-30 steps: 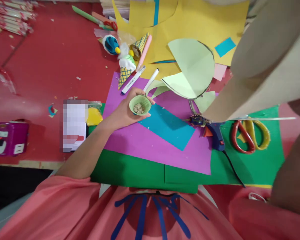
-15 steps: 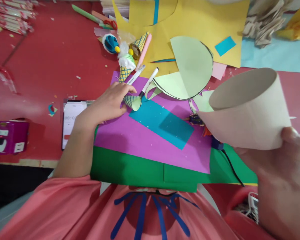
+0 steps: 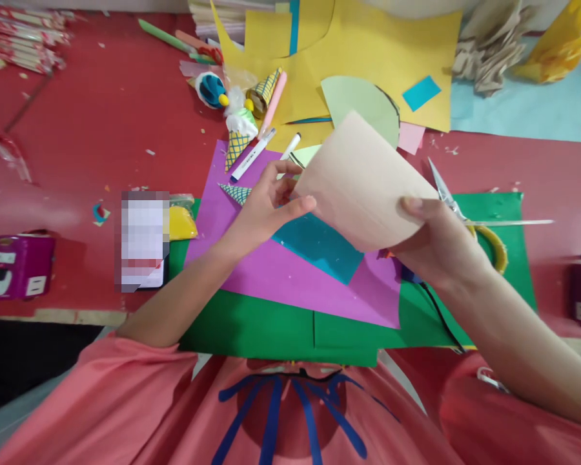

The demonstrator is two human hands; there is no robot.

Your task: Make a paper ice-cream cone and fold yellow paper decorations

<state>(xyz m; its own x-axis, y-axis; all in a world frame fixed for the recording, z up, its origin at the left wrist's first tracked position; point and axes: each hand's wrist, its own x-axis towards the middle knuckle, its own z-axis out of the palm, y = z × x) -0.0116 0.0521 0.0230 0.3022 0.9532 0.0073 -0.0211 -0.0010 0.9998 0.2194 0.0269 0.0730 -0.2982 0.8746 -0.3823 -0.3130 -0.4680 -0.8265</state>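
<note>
Over the purple sheet (image 3: 290, 281), we see a curved beige paper piece (image 3: 363, 177) pinched in the right hand (image 3: 433, 236), thumb on its face, fingers beneath. The left hand (image 3: 271, 206) is half open at its left edge, thumb stretched out, fingers curled; we cannot tell whether they grip. On the sheet's left part lies a checked cone (image 3: 232, 192), its inside hidden from us. Left of the sheet, clear wrapping (image 3: 181, 199) holds a yellow lump (image 3: 182, 223).
</note>
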